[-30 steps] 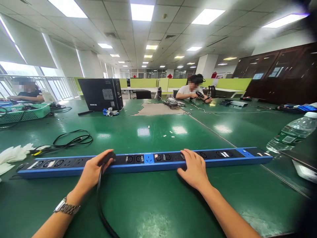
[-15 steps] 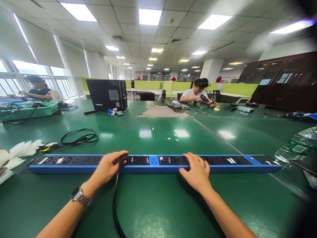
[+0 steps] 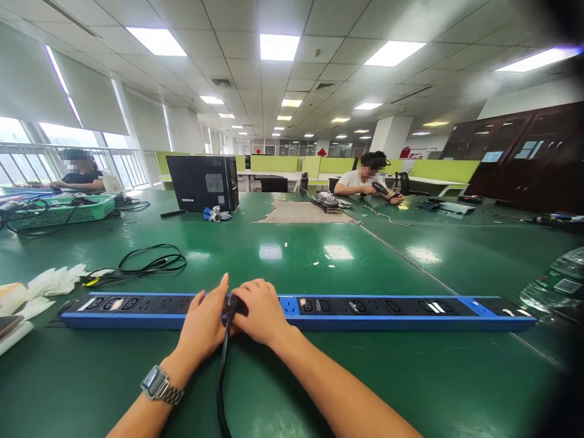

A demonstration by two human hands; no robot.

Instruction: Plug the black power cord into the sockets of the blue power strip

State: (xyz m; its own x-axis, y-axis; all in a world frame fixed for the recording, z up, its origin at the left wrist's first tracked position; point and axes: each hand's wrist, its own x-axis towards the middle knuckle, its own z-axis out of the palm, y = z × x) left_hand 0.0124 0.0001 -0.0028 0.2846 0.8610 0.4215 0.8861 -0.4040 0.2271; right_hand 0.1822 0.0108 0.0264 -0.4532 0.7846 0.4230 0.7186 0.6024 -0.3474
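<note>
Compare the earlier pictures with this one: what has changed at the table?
The right hand left the right half of the strip and moved left to the plug, its fingers now there. The left hand, at the plug throughout, now points more upward; its grip is unclear. The strip and computer stayed put.

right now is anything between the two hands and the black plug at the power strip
Nothing visible: the left hand and the right hand are both at the black plug, with nothing else between. The hands partly hide where the plug meets the power strip, so I can't tell about that spot.
</note>
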